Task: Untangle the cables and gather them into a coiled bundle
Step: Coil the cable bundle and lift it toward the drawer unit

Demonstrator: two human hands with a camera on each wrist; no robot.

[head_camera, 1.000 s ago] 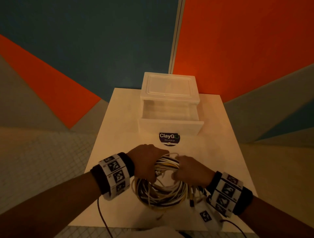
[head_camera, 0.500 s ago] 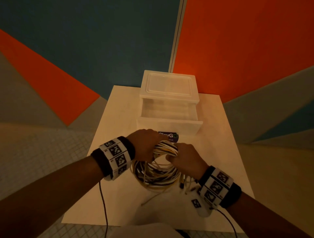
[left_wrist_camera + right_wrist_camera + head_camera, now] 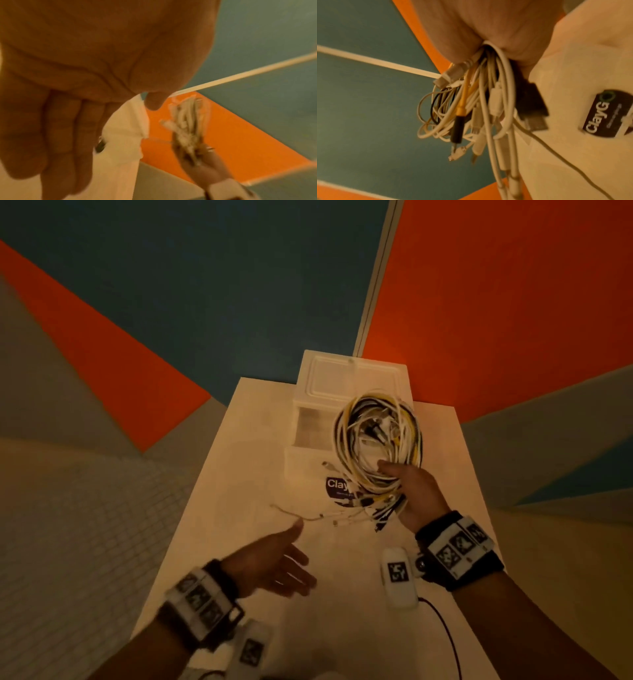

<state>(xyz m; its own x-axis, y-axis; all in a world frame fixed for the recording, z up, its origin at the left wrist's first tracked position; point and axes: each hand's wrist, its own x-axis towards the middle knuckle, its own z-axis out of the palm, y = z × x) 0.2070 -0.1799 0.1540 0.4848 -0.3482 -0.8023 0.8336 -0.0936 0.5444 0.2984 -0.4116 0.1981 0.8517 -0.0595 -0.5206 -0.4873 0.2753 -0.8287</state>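
Note:
A coiled bundle of white, black and yellow cables (image 3: 378, 440) is lifted above the table in front of the open drawer. My right hand (image 3: 412, 491) grips the bundle's lower side, fingers curled round the strands. Loose plug ends (image 3: 346, 517) trail down and left from the grip. In the right wrist view the cable bundle (image 3: 481, 108) hangs out of my fist with several plugs dangling. My left hand (image 3: 274, 563) hovers over the table's near left part, fingers straight and spread, holding nothing. The left wrist view shows its bare palm (image 3: 85, 60) and, blurred, the cable bundle (image 3: 187, 128).
A white plastic drawer box (image 3: 349, 378) stands at the table's back, its drawer (image 3: 308, 460) pulled open. A dark ClayGo sticker (image 3: 337, 486) lies before it. The white table (image 3: 239, 474) has edges close on both sides. A white tagged device (image 3: 399, 577) lies below my right wrist.
Both hands held the coil low on the table before. Now the left hand has let go and drawn back, and the right hand alone has lifted the bundle toward the drawer.

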